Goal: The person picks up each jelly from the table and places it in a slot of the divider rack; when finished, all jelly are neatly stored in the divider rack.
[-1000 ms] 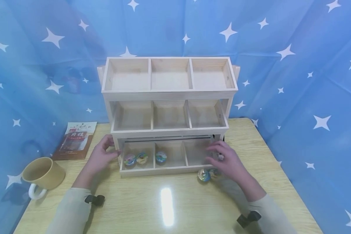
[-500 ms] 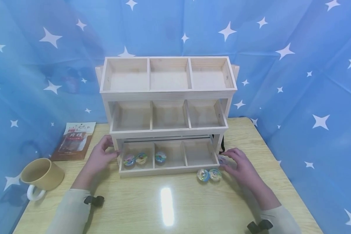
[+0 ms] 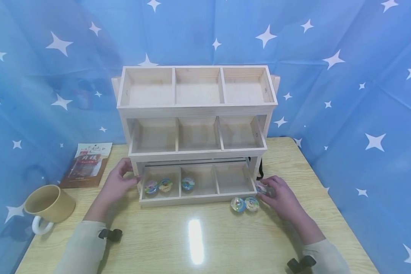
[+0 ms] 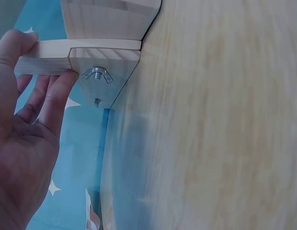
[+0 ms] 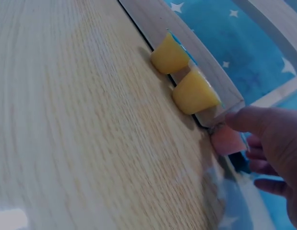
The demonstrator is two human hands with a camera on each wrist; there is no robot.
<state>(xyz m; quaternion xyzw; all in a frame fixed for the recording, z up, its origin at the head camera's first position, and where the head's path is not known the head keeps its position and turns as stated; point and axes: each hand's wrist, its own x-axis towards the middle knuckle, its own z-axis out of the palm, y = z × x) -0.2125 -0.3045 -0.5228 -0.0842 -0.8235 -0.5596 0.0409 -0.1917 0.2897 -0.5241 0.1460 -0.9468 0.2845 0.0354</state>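
Note:
A pale wooden three-tier rack [image 3: 198, 112] stands at the table's middle back, each tier split into three compartments. At its left side my left hand [image 3: 118, 184] grips the upright; in the left wrist view the thumb lies on one face of the wooden board [image 4: 47, 64], the fingers on the other. My right hand [image 3: 282, 198] pinches a pink jelly cup [image 5: 227, 140] beside the bottom tier's right end, fingers partly hidden behind it. Two yellow jelly cups [image 5: 194, 93] rest on the table against the tier's front. Several compartments hold nothing; two jelly cups [image 3: 158, 186] sit bottom left, one jelly cup [image 3: 188, 184] bottom middle.
A tan mug [image 3: 51, 203] with a white handle stands at the left. Behind it lies a brown and white packet [image 3: 87, 165]. A black strap [image 3: 261, 169] hangs by the rack's right leg. Blue star-patterned cloth [image 3: 349, 95] encloses the table's back and sides.
My right hand has moved right, from over the bottom right compartment to the pink jelly cup, uncovering the yellow ones. The left hand keeps its hold on the rack.

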